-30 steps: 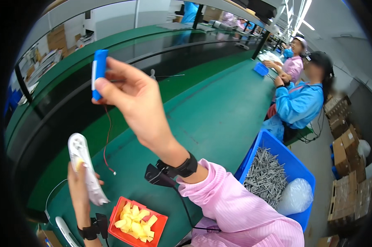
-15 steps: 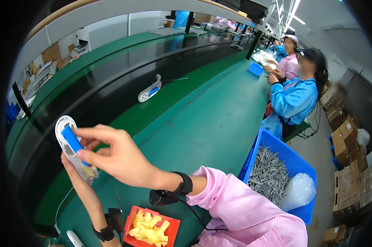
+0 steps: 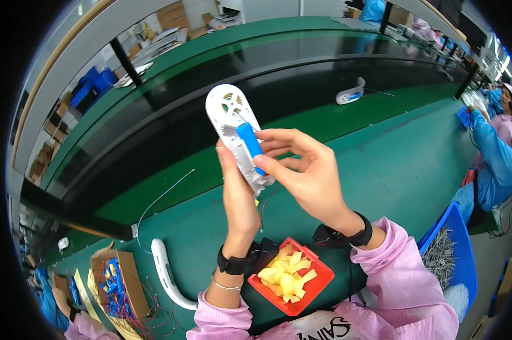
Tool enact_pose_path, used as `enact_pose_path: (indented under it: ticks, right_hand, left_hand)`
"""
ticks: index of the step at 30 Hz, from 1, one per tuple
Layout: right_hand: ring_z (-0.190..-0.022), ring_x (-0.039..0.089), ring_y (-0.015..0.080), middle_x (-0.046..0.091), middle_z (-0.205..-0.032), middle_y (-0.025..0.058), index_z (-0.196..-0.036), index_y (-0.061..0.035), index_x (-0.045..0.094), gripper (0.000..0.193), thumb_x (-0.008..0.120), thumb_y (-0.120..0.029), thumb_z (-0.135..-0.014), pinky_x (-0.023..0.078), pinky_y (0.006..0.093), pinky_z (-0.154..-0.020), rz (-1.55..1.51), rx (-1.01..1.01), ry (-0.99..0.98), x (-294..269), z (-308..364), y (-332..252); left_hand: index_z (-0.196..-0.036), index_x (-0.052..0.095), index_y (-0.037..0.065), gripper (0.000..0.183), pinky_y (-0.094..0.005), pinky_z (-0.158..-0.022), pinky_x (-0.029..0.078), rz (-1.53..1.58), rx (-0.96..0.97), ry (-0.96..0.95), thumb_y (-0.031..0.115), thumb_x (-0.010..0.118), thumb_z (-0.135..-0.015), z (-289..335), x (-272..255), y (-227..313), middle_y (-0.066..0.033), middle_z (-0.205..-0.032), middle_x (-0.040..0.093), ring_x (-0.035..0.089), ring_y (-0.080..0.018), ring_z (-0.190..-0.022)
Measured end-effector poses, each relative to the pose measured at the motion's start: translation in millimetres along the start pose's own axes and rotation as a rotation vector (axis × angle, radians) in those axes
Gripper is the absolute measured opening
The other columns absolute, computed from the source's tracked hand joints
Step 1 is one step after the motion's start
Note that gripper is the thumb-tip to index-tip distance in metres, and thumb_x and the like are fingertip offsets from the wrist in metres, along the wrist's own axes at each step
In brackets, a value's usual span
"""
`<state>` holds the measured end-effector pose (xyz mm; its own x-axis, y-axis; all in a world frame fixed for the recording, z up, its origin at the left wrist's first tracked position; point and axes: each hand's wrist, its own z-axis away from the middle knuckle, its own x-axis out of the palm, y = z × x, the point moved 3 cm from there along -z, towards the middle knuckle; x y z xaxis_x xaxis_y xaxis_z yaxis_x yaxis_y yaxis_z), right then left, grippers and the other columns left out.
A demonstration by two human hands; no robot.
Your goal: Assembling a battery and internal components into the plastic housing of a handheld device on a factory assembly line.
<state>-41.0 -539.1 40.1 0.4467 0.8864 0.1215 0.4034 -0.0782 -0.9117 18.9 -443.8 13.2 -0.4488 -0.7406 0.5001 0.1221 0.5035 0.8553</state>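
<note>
A white plastic housing point(image 3: 219, 107), rounded at its top with a round slotted grille, is held up over the bench, its hollow inside showing. My left hand point(image 3: 239, 195) wraps its lower part from the left and below; some fingers are hidden behind it. Against the hollow lies a blue cylindrical battery point(image 3: 248, 140), tilted along the housing's length. My right hand point(image 3: 310, 173) pinches this battery between thumb and fingers from the right. Whether the battery is fully seated, I cannot tell. Thin wires point(image 3: 263, 212) hang below the housing.
Below my hands, a red tray point(image 3: 290, 307) holds yellow pieces point(image 3: 287, 269). Left are a curved white part point(image 3: 164, 269) and a cardboard box point(image 3: 136, 277) of wired blue batteries. Another housing point(image 3: 347, 97) lies beyond the bench. A blue bin point(image 3: 466, 272) of metal pieces and co-workers are right.
The view has swung left, bringing the cardboard box and curved white part into sight. The housing now shows more of its inside. My right hand keeps its pinch on the battery.
</note>
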Motion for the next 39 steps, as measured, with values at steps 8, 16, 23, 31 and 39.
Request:
enact_pose_path:
  ticks: [8,16,23,31,39]
  right_hand:
    - [-0.086,0.069,0.0152,0.071,-0.098,0.013,-0.11,0.0042,0.067,0.028,0.071,-0.002,-0.083,0.057,0.0282,-0.074,0.145,-0.094,0.005,5.4,1.3,1.6]
    - [-0.083,0.071,0.0168,0.07,-0.097,0.0139,-0.109,0.004,0.068,0.027,0.072,0.0,-0.082,0.057,0.0277,-0.072,0.129,-0.087,-0.002,9.9,3.9,8.5]
    - [-0.086,0.067,0.0201,0.059,-0.098,0.0106,-0.11,0.0042,0.067,0.027,0.067,0.004,-0.083,0.055,0.0284,-0.071,0.202,-0.234,0.029,19.2,13.3,5.1]
    - [-0.096,0.052,0.0207,0.053,-0.104,0.0092,-0.117,0.0014,0.065,0.036,0.071,-0.004,-0.082,0.043,0.0318,-0.086,0.436,-0.366,-0.056,7.0,6.0,-13.4]
    - [-0.1,0.066,0.0191,0.067,-0.114,0.0162,-0.122,0.0015,0.046,0.039,0.066,-0.011,-0.092,0.056,0.0313,-0.083,-0.383,0.112,-0.222,-4.5,-18.0,9.6]
  left_hand:
    - [-0.14,0.041,0.009,0.062,-0.0356,-0.101,0.042,0.009,-0.006,0.002,0.055,0.025,-0.103,5.2,-2.0,-1.3,-0.0081,-0.128,0.055,0.054,-0.0168,-0.117]
    - [-0.144,0.035,0.013,0.059,-0.0324,-0.089,0.047,-0.037,0.026,-0.009,0.054,0.024,-0.104,6.2,-5.9,-8.1,-0.0058,-0.128,0.052,0.054,-0.0147,-0.108]
    - [-0.144,0.036,0.014,0.055,-0.0336,-0.097,0.043,0.005,0.076,-0.03,0.052,0.024,-0.105,9.8,-5.6,-7.8,-0.0047,-0.129,0.052,0.052,-0.0146,-0.115]
    - [-0.132,0.047,0.008,0.055,-0.0282,-0.079,0.052,-0.162,0.117,-0.028,0.05,0.025,-0.105,0.3,-19.4,5.1,-0.0045,-0.105,0.064,0.064,-0.0131,-0.09]
    - [-0.116,0.049,0.003,0.031,-0.0225,-0.052,0.051,-0.327,0.108,-0.188,0.032,0.044,-0.103,15.3,4.9,18.5,-0.0098,-0.091,0.063,0.065,-0.013,-0.067]
